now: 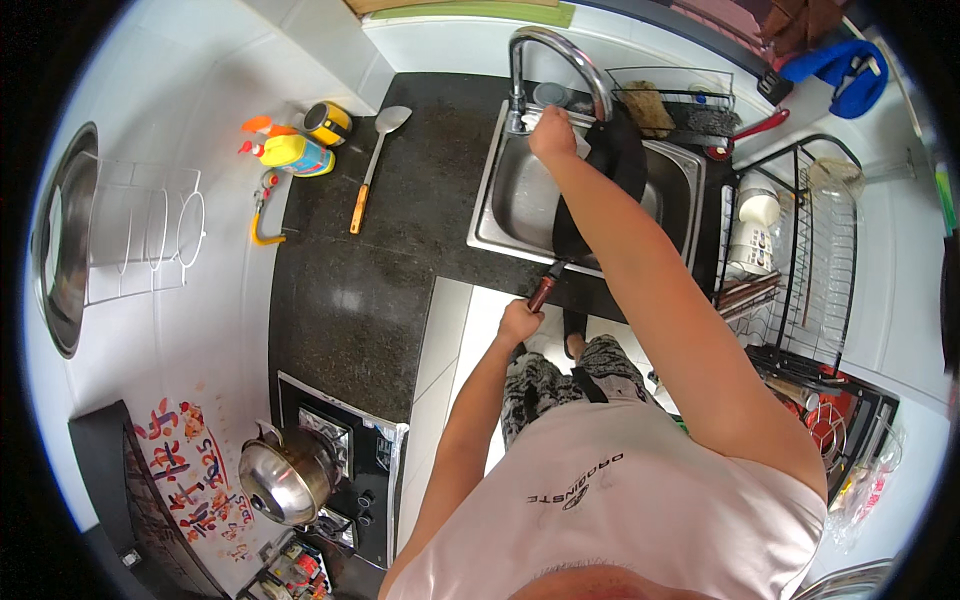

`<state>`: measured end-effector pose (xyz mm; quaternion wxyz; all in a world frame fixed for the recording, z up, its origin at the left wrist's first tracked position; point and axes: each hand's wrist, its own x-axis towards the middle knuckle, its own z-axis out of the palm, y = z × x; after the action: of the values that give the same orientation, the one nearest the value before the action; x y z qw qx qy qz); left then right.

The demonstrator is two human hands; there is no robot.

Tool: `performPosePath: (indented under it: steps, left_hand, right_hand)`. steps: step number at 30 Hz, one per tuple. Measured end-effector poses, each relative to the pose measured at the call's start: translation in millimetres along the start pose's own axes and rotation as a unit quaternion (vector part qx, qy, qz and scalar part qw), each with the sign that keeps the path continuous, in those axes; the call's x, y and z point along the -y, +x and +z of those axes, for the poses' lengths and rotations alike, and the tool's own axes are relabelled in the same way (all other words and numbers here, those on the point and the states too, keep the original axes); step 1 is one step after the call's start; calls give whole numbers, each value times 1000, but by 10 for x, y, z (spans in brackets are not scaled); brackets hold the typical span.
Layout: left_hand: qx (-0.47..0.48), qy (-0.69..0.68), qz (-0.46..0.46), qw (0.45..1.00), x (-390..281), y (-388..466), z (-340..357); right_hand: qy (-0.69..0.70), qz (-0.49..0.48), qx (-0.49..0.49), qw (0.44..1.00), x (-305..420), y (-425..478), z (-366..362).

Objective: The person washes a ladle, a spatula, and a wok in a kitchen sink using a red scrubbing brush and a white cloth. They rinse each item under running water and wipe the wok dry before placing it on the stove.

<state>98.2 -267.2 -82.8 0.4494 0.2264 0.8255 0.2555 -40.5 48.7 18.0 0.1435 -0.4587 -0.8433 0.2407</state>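
Observation:
My left hand [520, 321] grips the reddish-brown handle [543, 291] of a black wok [613, 161]. The wok stands tilted over the stainless steel sink [517, 199], partly hidden behind my right forearm. My right hand [553, 133] is curled at the far side of the sink, beside the base of the chrome faucet [559, 36]. A bit of something white shows at its fingers; whether the hand grips that or the faucet's lever is hidden. The faucet's spout arches over the wok's far rim.
A spatula with a wooden handle [360, 208] lies on the dark countertop [337, 300]. Bottles, including a yellow-and-blue one [304, 155], stand by the left wall. A lidded steel pot [285, 480] sits on the gas stove [375, 495]. Right of the sink is a black dish rack [799, 240].

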Motion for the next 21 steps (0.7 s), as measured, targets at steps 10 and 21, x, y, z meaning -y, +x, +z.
performPosePath:
  steps: [10,21]
  left_hand:
    - [-3,-4,27,1000,-37,-17,-91]
    - [6,-5,39,999,54,106,-74]
  right_hand:
    - [-9,-34,83,996,90,-246,286]
    - [454,314,-235,800,-237,-300,472]
